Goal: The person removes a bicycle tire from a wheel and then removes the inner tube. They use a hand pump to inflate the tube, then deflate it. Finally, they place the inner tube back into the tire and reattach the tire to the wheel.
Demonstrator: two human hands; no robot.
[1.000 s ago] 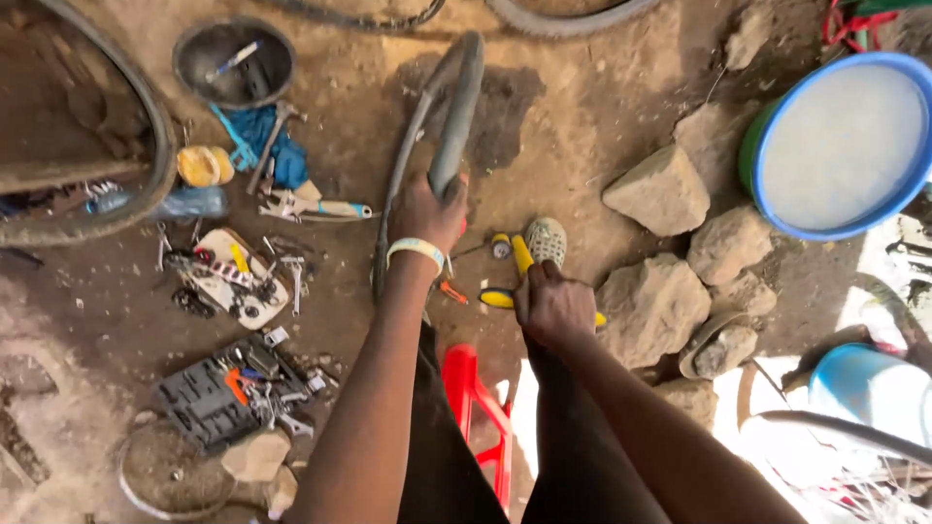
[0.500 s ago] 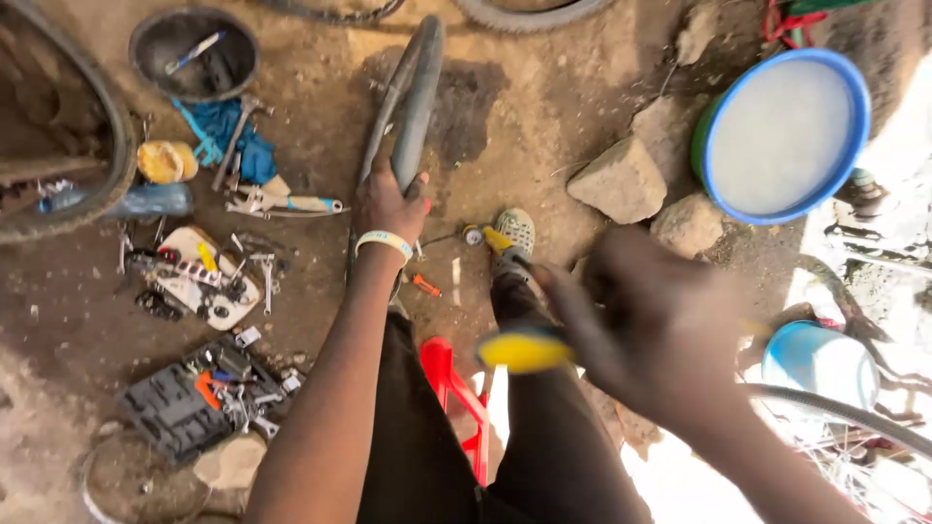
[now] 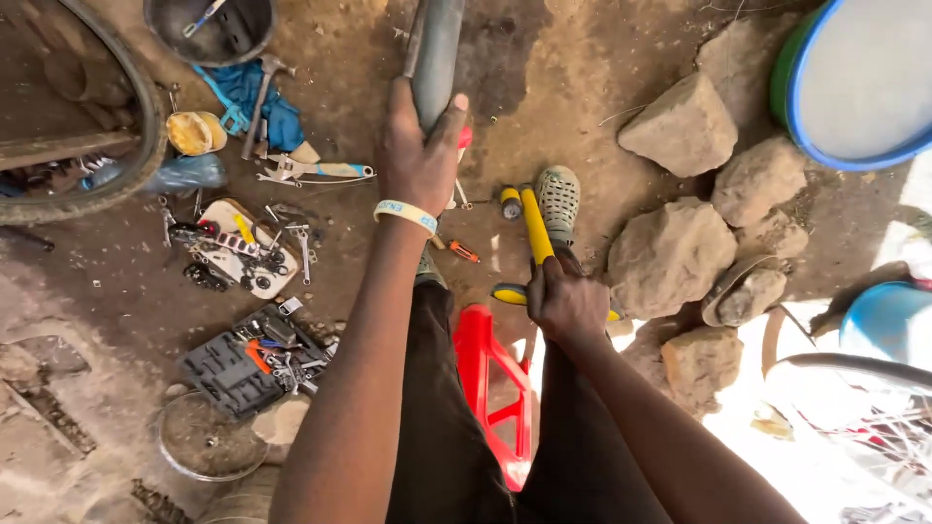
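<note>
Dirt floor (image 3: pixel 582 87) fills the head view, and the person's two arms reach down over it from a seat on a red plastic stool (image 3: pixel 495 388). The left hand (image 3: pixel 419 160), with a pale wristband (image 3: pixel 406 214) on the wrist, has its fingers (image 3: pixel 456 109) wrapped closed around a grey tyre (image 3: pixel 437 49) that runs away toward the top edge of the picture. The right hand (image 3: pixel 565 303) is closed on the handle of a yellow pump (image 3: pixel 534 233), whose barrel points up the frame beside a foot in a grey perforated shoe (image 3: pixel 559 202); the pump's yellow and black crossbar shows on either side of the fist. Just left of the barrel lies a small yellow and black cap-like piece (image 3: pixel 511 202), and a small orange screwdriver (image 3: pixel 464 251) lies near the left wrist. Further left, tools are scattered on the ground: an open black socket set (image 3: pixel 243 364), a pale board (image 3: pixel 243 254) carrying spanners and small parts, a hammer (image 3: pixel 260 102) lying across a blue cloth (image 3: pixel 248 97), pliers with pale blue grips (image 3: pixel 311 172) and a dark round bowl (image 3: pixel 209 29) at the top. A larger tyre (image 3: pixel 136 126) curves down the left edge. Several rough stones (image 3: pixel 670 257) lie to the right of the pump, and a blue-rimmed basin (image 3: pixel 854 82) sits in the top right corner.
</note>
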